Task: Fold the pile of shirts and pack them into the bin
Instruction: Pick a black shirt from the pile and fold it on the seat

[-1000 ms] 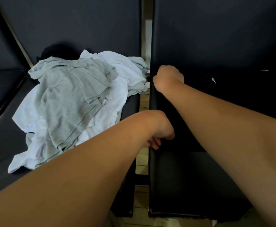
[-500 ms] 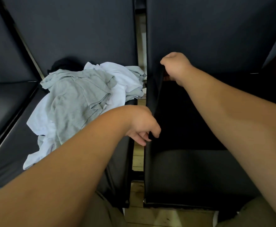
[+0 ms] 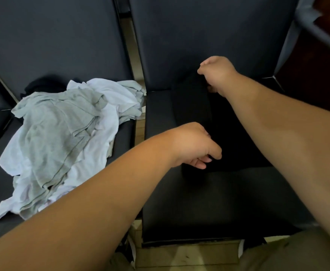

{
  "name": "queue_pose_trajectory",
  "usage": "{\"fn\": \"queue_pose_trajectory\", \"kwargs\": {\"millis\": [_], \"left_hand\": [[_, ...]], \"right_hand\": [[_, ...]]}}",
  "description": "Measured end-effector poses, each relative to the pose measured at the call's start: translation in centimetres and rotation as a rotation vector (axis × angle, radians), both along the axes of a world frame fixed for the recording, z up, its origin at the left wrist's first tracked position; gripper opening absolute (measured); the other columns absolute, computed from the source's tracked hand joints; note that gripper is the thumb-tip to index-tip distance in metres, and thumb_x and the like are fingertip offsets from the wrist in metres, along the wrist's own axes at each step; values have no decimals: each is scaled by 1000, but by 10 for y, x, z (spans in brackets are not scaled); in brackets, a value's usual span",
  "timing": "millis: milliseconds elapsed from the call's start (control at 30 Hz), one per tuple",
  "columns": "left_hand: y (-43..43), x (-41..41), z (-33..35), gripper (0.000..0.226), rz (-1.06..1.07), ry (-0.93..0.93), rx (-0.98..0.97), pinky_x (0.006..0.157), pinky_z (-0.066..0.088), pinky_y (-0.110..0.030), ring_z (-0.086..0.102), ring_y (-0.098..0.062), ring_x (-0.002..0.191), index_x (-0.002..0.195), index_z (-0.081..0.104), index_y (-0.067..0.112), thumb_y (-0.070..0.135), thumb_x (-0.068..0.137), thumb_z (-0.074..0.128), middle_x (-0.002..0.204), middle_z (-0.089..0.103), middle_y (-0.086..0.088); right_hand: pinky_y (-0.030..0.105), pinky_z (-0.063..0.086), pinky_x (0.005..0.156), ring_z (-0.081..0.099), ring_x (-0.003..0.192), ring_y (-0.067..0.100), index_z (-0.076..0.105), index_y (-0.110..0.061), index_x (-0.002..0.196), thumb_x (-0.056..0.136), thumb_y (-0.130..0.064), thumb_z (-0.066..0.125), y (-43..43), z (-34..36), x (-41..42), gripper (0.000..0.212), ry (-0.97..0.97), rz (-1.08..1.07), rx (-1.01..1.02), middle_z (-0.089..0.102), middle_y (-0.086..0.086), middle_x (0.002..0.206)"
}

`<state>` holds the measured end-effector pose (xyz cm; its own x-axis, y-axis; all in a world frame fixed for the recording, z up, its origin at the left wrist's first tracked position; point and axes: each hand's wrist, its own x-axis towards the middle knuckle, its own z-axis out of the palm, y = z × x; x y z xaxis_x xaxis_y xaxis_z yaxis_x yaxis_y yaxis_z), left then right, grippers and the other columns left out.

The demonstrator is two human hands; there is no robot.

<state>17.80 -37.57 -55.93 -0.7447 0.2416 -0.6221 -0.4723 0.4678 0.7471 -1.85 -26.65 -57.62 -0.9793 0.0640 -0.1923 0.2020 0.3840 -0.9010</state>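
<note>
— Head view: gripping what?
— Pinching the near edge of a black shirt (image 3: pixel 193 106) with the left hand (image 3: pixel 193 147), fingers curled under it; clenching the far edge with the right hand (image 3: pixel 218 73), knuckles up.
— Lying where?
— Spread on a dark seat (image 3: pixel 209 202), stretched between the two grips; black on black, so cannot tell the folds.
— Left of the grips?
— Heaped on the neighbouring seat (image 3: pixel 0 184), left of the left hand and apart from it: the pile of shirts (image 3: pixel 62 133), grey over white, crumpled. Beyond the pile, against the backrest (image 3: pixel 52 45), a bit of black cloth (image 3: pixel 41 86).
— Right of the right hand?
— Up and to the right, well apart: a grey fabric rim (image 3: pixel 314 26), blurred. Cannot tell whether the bin.
</note>
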Motion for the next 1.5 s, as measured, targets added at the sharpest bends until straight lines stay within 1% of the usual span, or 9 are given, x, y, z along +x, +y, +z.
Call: {"fn": "queue_pose_trajectory", "kwargs": {"millis": [267,400,500,633,933,1200,1267,1367,1500], "left_hand": [[36,2,-24,32,-76,85,-117,65,60,-22,71,-9,84,112,62,20,33,90,82,99,74,0],[32,0,-36,25,-96,403,-246,80,61,-32,70,-12,92,112,63,24,39,95,73,103,70,5],[24,-4,-53,45,-279,696,-523,105,51,-40,53,-22,124,139,54,19,41,102,62,136,52,-2],[15,-3,-71,82,-546,556,-721,132,8,-46,-7,-28,162,169,7,26,62,106,44,176,-9,-6],[-3,-15,-52,91,-582,383,-886,129,19,-54,-2,-28,163,168,10,25,49,100,66,176,-8,-1],[-28,0,-30,74,-526,304,-1281,113,38,-49,31,-40,147,157,29,11,14,92,65,168,15,-19],[-21,8,-27,59,-561,489,-1166,103,43,-46,42,-38,133,144,41,9,17,90,64,149,35,-17],[3,23,-21,50,-730,697,-845,90,44,-39,48,-30,120,129,50,16,27,85,71,128,45,-6],[41,43,-29,64,-968,646,-796,86,48,-37,50,-24,113,141,42,19,38,88,73,129,45,-2]], "right_hand": [[29,47,52,65,72,15,69,-32,109,99,-13,59,33,-32,-7,23,-50,-2,133,70,0,99],[28,46,48,66,66,14,72,-28,110,100,-9,55,43,-41,-9,27,-83,-16,155,73,-2,100],[27,48,48,70,69,15,70,-25,116,104,-10,50,47,-41,-9,27,-111,-33,141,73,-3,105],[28,51,46,74,73,18,66,-24,122,106,-11,52,53,-42,-7,25,-139,6,116,69,-2,115],[29,58,52,74,77,20,68,-19,119,106,-13,51,73,-27,12,22,-153,87,143,68,1,123],[43,58,89,68,104,35,72,4,121,97,-7,56,101,-15,31,31,-85,154,433,69,25,128],[48,56,100,66,117,40,69,7,125,96,-9,60,107,-14,34,35,-88,168,552,68,26,129],[41,56,86,65,107,36,68,-2,110,93,-22,72,117,-13,42,27,-121,221,684,67,17,109],[46,51,106,57,127,38,53,-4,147,93,-37,78,128,-21,44,68,-234,269,815,55,18,144]]}}
